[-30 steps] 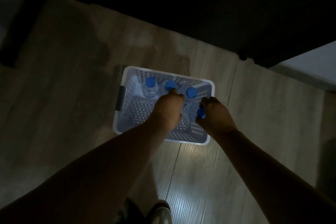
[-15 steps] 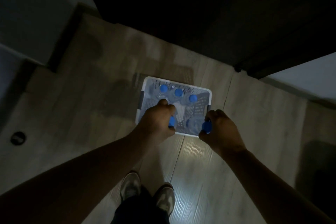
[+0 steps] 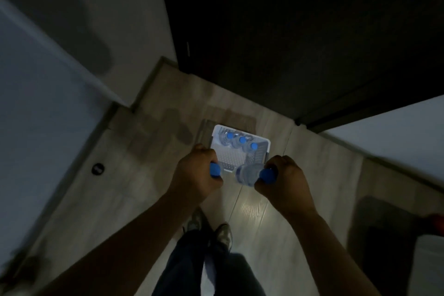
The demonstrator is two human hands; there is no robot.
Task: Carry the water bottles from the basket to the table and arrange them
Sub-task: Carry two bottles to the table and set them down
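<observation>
While perforated basket [image 3: 263, 151] sits on floor [image 3: 153, 175], left hand [image 3: 194, 175], right hand [image 3: 283, 182] curl fingers [image 3: 204, 152] round clear blue-capped bottles [image 3: 247, 174].

Basket [image 3: 260, 155] on floor [image 3: 144, 187], centre frame, ahead of shoes [image 3: 224, 233]. Three bottles [image 3: 242, 140] in a row along its far wall. Left hand [image 3: 197, 173] and right hand [image 3: 283, 180] over the basket's near edge, one each side. Each grips one bottle: left bottle [image 3: 215, 170] mostly hidden, right bottle [image 3: 247, 174] body toward frame centre. Round floor fitting [image 3: 97, 168] well left. Door [image 3: 288, 31] behind, upper right; wall [image 3: 120, 19] upper left.
</observation>
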